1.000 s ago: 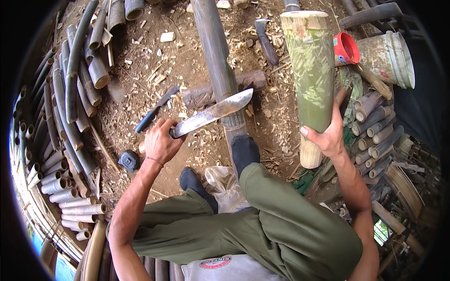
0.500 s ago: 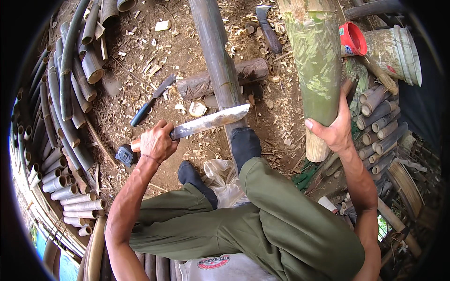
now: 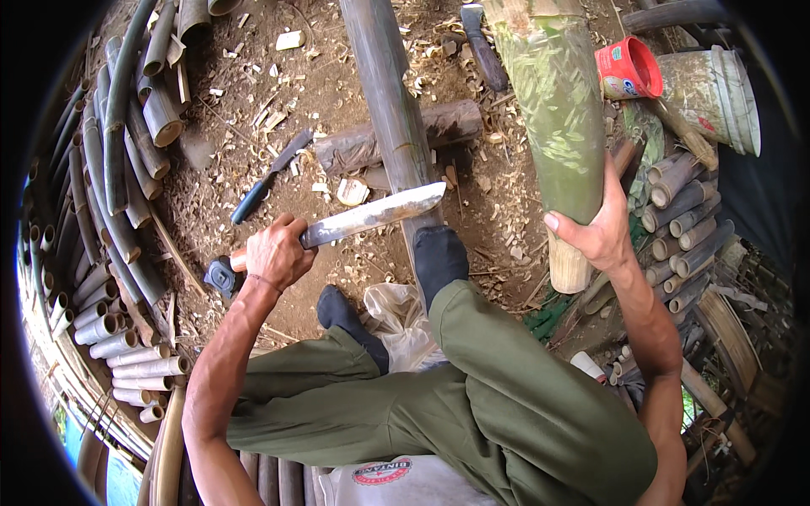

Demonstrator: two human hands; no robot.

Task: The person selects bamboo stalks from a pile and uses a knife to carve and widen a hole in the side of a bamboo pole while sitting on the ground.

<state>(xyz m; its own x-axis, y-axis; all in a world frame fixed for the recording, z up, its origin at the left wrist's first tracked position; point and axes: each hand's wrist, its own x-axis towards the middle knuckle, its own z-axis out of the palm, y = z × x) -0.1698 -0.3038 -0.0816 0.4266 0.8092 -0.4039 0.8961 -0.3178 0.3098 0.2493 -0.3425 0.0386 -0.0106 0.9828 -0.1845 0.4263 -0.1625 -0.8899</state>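
Observation:
My left hand [image 3: 280, 251] is closed round the wooden handle of a machete [image 3: 371, 217]. Its long, stained blade points right, and the tip overlaps a dark bamboo pole [image 3: 390, 101] in this view; whether they touch I cannot tell. One of my socked feet [image 3: 440, 257] rests on the near end of that pole. On the right, my right hand [image 3: 601, 232] grips the lower part of a thick green bamboo piece [image 3: 564, 118], thumb across its front. Pale shaved flecks mark its skin, and its lower end is narrower and tan. The upper end runs out of the picture.
A short log [image 3: 354, 148] lies under the pole. Two more blades, a blue-handled knife [image 3: 268, 181] and a dark-handled one [image 3: 485, 57], lie among shavings. By my left wrist is a tape measure [image 3: 221, 276]. Bamboo stacks [image 3: 126, 160] flank both sides; a red tub [image 3: 629, 69] and dirty bucket [image 3: 704, 97] stand right.
The upper part of the green bamboo has swung a little left, uncovering more of the red tub. My left hand and the machete have shifted slightly left and away from me.

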